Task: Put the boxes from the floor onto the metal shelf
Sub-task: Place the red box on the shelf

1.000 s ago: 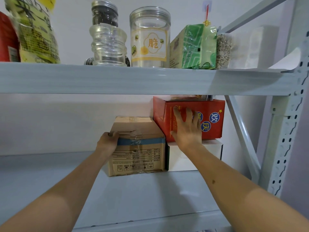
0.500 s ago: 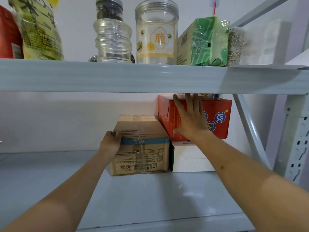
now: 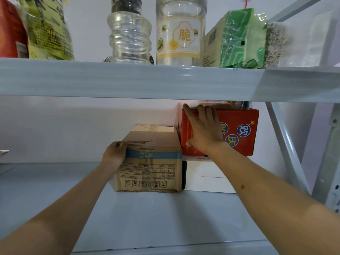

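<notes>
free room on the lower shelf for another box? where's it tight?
Free: the lower shelf is bare left of the brown cardboard box, and in front of it to the front edge. Crowded: the right rear corner, where the red box sits on the white box, close under the upper shelf. Left hand grips the brown box; right hand lies flat on the red one.

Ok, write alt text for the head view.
A person's left hand grips a brown cardboard box on a grey metal shelf, while the right hand presses flat on a red box stacked atop a white box.
</notes>
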